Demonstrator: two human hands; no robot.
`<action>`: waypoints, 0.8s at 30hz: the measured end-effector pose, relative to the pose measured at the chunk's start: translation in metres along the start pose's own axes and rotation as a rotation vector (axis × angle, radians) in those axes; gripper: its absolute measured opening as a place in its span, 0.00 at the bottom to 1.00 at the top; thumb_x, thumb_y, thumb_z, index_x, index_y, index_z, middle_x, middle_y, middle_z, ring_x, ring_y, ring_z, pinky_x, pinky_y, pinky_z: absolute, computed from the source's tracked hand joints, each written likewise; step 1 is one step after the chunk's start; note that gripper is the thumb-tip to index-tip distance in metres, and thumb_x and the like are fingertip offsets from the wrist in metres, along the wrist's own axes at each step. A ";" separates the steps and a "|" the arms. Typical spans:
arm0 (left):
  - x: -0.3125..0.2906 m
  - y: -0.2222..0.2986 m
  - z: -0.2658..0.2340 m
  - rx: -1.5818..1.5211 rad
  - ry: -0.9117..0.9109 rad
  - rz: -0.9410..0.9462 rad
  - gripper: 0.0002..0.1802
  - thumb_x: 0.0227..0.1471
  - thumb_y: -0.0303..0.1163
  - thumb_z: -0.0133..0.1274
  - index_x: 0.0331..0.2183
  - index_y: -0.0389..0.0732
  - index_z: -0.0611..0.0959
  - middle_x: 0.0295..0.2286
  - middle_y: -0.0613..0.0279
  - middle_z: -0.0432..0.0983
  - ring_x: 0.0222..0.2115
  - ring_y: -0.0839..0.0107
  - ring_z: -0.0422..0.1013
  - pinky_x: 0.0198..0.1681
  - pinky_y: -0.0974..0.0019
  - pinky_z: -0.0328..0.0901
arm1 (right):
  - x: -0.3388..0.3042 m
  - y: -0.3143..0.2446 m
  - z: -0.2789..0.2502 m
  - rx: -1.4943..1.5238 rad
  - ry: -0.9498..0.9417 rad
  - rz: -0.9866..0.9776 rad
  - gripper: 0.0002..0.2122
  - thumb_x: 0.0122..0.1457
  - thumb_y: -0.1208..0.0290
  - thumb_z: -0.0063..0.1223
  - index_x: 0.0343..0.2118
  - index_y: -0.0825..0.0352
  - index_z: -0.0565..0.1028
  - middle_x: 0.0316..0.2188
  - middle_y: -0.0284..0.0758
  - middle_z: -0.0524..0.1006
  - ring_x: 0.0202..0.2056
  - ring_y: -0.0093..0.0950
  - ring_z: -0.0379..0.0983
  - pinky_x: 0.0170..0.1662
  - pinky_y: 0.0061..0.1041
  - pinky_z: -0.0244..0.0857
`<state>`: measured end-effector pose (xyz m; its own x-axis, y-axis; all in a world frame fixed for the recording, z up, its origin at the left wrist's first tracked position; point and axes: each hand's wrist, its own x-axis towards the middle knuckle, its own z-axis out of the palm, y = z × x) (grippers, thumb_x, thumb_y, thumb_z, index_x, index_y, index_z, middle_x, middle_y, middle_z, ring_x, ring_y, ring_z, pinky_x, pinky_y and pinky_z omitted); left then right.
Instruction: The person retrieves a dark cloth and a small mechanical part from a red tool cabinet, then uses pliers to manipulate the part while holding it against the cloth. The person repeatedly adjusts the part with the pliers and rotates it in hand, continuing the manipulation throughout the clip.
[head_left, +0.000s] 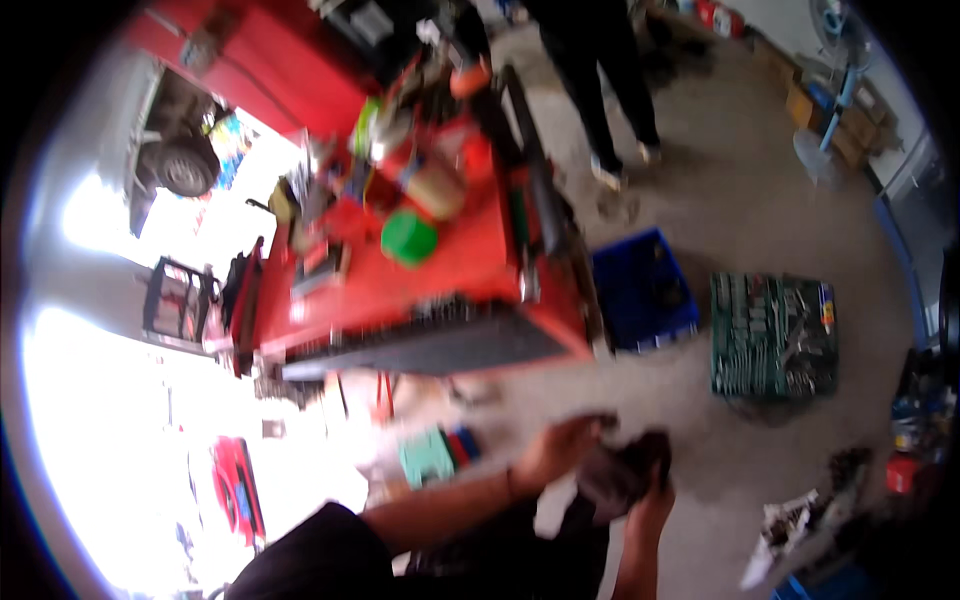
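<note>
Head view:
- My left hand [560, 447] and right hand [650, 500] both grip a dark rag [622, 470], bunched between them at waist height, seemingly for wiping.
- Red tool cart [450, 270] stands ahead.

Blown-out daylight glare left, motion blur throughout
</note>
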<state>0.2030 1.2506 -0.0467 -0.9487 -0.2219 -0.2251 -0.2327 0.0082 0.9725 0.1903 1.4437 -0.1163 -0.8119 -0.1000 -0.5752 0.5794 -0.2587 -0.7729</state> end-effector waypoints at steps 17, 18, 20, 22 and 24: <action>-0.127 0.171 -0.116 0.336 0.540 0.651 0.27 0.51 0.24 0.59 0.54 0.41 0.77 0.58 0.49 0.65 0.58 0.54 0.64 0.60 0.59 0.61 | -0.151 -0.156 0.236 -0.074 -1.037 -0.395 0.30 0.63 0.63 0.57 0.63 0.72 0.59 0.56 0.37 0.68 0.56 0.26 0.65 0.59 0.25 0.59; -0.135 0.160 -0.123 0.546 0.627 0.692 0.28 0.49 0.22 0.59 0.54 0.42 0.78 0.57 0.47 0.65 0.57 0.51 0.65 0.59 0.58 0.62 | -0.152 -0.141 0.248 -0.104 -1.017 -0.379 0.28 0.64 0.63 0.55 0.62 0.72 0.61 0.56 0.37 0.69 0.55 0.26 0.65 0.59 0.25 0.59; -0.149 0.141 -0.138 0.561 0.730 0.615 0.28 0.48 0.22 0.57 0.54 0.42 0.77 0.51 0.47 0.68 0.49 0.48 0.69 0.53 0.56 0.66 | -0.149 -0.110 0.267 -0.156 -0.959 -0.365 0.24 0.66 0.64 0.52 0.60 0.72 0.63 0.54 0.38 0.70 0.54 0.26 0.66 0.58 0.26 0.59; -0.170 0.137 -0.149 0.460 0.788 0.529 0.23 0.53 0.25 0.56 0.52 0.39 0.77 0.46 0.46 0.70 0.45 0.47 0.71 0.48 0.57 0.67 | -0.154 -0.087 0.290 -0.202 -1.007 -0.339 0.18 0.69 0.64 0.46 0.56 0.71 0.68 0.51 0.37 0.74 0.52 0.26 0.69 0.58 0.26 0.60; -0.187 0.115 -0.172 0.371 0.851 0.431 0.19 0.55 0.26 0.55 0.50 0.37 0.77 0.43 0.46 0.71 0.42 0.46 0.71 0.46 0.58 0.67 | -0.156 -0.055 0.301 -0.323 -1.075 -0.456 0.17 0.71 0.65 0.43 0.55 0.71 0.70 0.50 0.37 0.75 0.52 0.27 0.70 0.57 0.26 0.60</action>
<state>0.3901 1.1253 0.1170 -0.5347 -0.7459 0.3971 -0.0962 0.5206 0.8484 0.2638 1.1841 0.0964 -0.5020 -0.8490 0.1651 0.0911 -0.2418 -0.9660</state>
